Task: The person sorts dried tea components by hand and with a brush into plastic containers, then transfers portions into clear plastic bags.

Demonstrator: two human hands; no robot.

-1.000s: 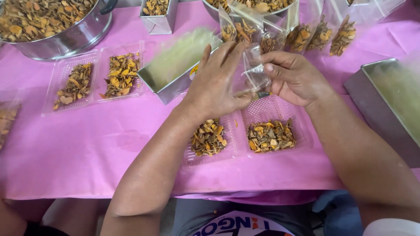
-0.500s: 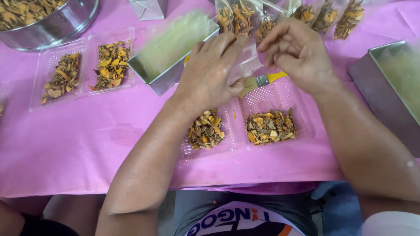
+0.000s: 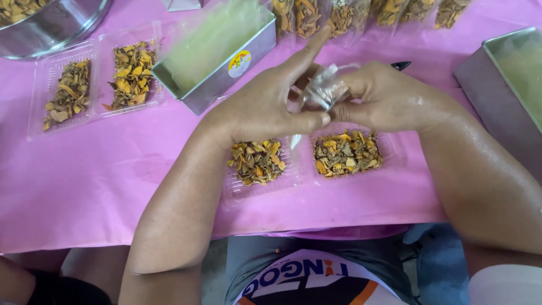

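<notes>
Small clear plastic bag (image 3: 324, 90) pinched between both hands, centre of frame, above the bench.
Left hand (image 3: 265, 107) and right hand (image 3: 384, 99): each grip closed on the bag. Directly below: two clear trays of dried orange-yellow pieces (image 3: 257, 161) (image 3: 345, 152) on pink cloth (image 3: 84, 181); metal tin (image 3: 217, 53) upper centre-left.

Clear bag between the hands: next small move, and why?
Probably spread its mouth open. Both hands, left hand and right hand, pinch the small clear bag, which looks crumpled and empty, above the tray holding two heaps of dried yellow pieces.
</notes>
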